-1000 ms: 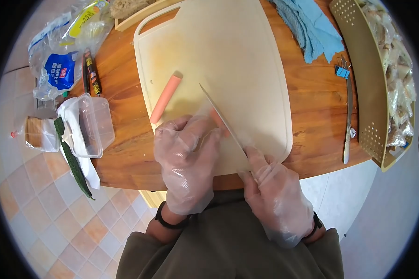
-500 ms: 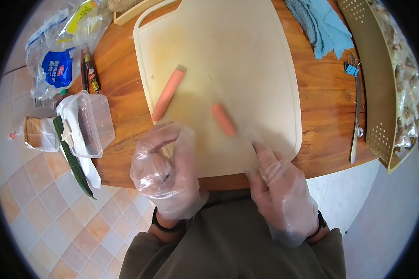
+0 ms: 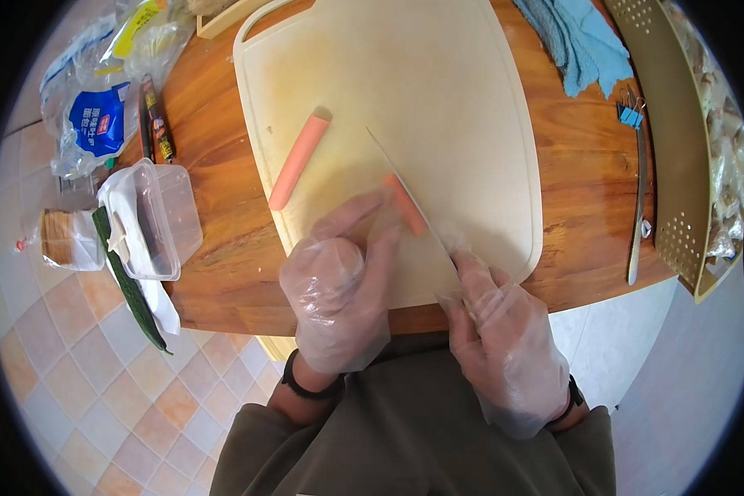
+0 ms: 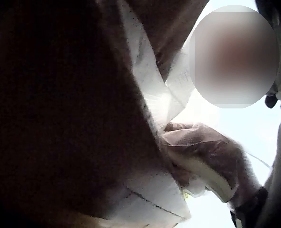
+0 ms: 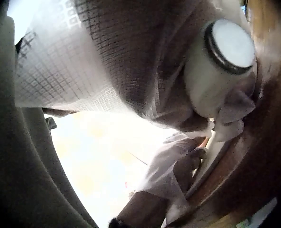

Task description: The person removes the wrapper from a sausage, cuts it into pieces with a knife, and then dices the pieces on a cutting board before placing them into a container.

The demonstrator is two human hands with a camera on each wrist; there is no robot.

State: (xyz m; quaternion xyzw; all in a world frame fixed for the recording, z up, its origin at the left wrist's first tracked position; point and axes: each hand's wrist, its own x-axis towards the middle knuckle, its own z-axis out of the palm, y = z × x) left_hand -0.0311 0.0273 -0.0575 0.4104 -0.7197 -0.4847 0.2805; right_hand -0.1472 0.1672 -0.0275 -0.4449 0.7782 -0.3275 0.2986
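Near the cutting board's close edge, the right hand grips the knife, bent fingers of the left hand sit by the short sausage piece alongside the blade (can't tell if they're pinching it), longer sausage lies left, and farther off there's a plastic bag with a blue label reading 面包.

The person wears a dark olive-brown cloth top with wide, loose sleeves that leave the forearms bare. Thin, see-through plastic gloves, wrinkled and baggy, cover the left hand and right hand; the right one shows an embossed grid pattern. A black band circles each wrist.
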